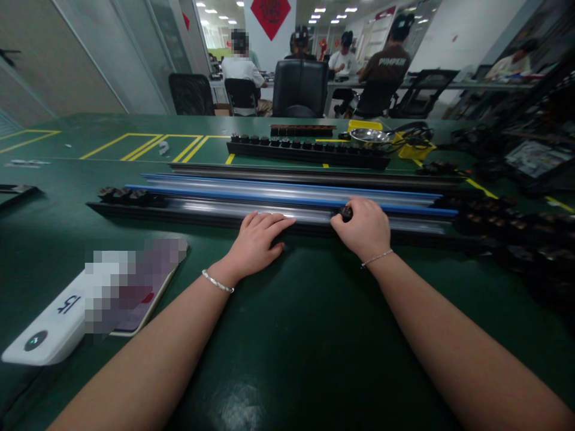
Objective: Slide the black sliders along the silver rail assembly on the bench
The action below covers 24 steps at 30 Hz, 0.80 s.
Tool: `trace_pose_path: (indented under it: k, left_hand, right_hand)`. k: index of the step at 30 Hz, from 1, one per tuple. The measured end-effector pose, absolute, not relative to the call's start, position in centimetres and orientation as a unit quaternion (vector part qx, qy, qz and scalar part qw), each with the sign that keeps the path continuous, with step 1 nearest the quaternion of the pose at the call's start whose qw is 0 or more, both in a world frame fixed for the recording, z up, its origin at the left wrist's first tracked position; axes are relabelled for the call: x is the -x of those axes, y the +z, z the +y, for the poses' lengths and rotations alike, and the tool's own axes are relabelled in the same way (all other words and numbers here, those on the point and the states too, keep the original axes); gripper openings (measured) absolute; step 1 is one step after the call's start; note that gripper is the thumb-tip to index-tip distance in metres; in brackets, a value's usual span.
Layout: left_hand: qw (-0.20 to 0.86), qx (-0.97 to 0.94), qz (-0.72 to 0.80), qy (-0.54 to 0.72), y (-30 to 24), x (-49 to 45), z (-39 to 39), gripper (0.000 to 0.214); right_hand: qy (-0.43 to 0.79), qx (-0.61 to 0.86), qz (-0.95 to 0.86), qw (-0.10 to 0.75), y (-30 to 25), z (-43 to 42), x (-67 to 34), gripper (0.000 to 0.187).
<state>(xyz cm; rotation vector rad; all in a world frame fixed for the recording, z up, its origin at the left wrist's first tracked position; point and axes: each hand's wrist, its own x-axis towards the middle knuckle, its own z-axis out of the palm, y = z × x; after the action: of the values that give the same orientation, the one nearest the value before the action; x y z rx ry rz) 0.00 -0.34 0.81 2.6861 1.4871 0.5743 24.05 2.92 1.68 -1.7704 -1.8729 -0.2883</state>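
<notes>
My right hand [367, 226] pinches a small round black part [345, 213] between thumb and fingers, over a long black channel [211, 206] with a shiny silvery inside. My left hand [258, 244] rests on the channel's near edge, its fingers stretched out and holding nothing. Several black parts [121, 195] sit in the channel's left end. Right behind it lies a blue-edged silvery rail [287, 194], and beyond that a dark bar [305, 174]. What kind of part I hold is too small and dark to tell.
Many loose dark parts [530, 224] are heaped at the right. A black strip [305, 151] filled with similar parts lies farther back, near a metal bowl [369, 136] and a yellow holder [411, 146]. A white power bank [40, 341] and a phone [168, 263] lie at left. People sit beyond the table.
</notes>
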Motion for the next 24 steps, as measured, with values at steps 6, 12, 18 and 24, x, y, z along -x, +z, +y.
trace_pose_path:
  k: [6, 12, 18, 24]
  left_hand:
    - [0.009, -0.861, 0.476, 0.181, 0.69, 0.10, -0.29, 0.054]
    - [0.004, -0.861, 0.473, 0.186, 0.50, 0.11, -0.23, 0.053]
    - [0.002, -0.863, 0.470, 0.188, 0.46, 0.13, -0.16, 0.053]
    - [0.003, -0.862, 0.471, 0.186, 0.39, 0.21, -0.03, 0.055]
  right_hand:
    - [-0.101, 0.664, -0.692, 0.265, 1.73, 2.99, -24.15, 0.018]
    - [-0.106, 0.666, -0.693, 0.256, 1.68, 2.79, -24.39, 0.019]
    - [-0.114, 0.664, -0.689, 0.266, 1.35, 2.85, -24.41, 0.018]
    - [-0.113, 0.656, -0.696, 0.269, 1.31, 3.14, -24.60, 0.017]
